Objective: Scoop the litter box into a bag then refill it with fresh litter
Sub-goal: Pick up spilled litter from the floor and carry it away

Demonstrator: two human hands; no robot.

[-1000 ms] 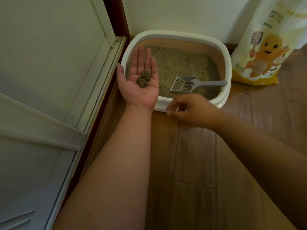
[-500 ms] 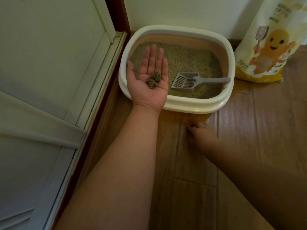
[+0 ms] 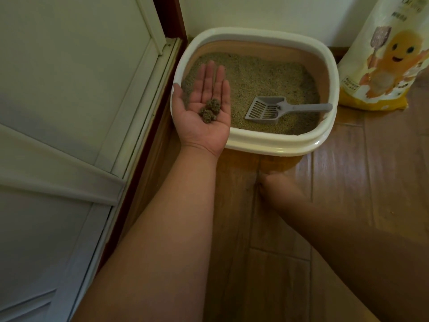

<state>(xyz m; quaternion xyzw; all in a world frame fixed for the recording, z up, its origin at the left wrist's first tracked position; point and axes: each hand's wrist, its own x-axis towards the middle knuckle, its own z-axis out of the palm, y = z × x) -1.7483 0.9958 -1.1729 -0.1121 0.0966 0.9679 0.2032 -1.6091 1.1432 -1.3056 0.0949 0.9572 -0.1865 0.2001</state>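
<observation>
- L hand [image 3: 204, 112]: palm up, fingers [image 3: 210, 82] straight and together, fully spread flat; two dark litter clumps [image 3: 209, 110] rest on palm, not gripped. Hand sits over near-left corner of litter box [image 3: 276, 145].
- R hand [image 3: 275, 185]: down at wood floor [image 3: 348, 194] just in front of box; finger state cannot be determined, digits hidden.
- Box: holds tan litter [image 3: 255, 75] w/ grey slotted scoop [image 3: 274, 109] lying on it, handle on right rim.
- Litter bag [image 3: 390, 56]: upright, right of box.
</observation>
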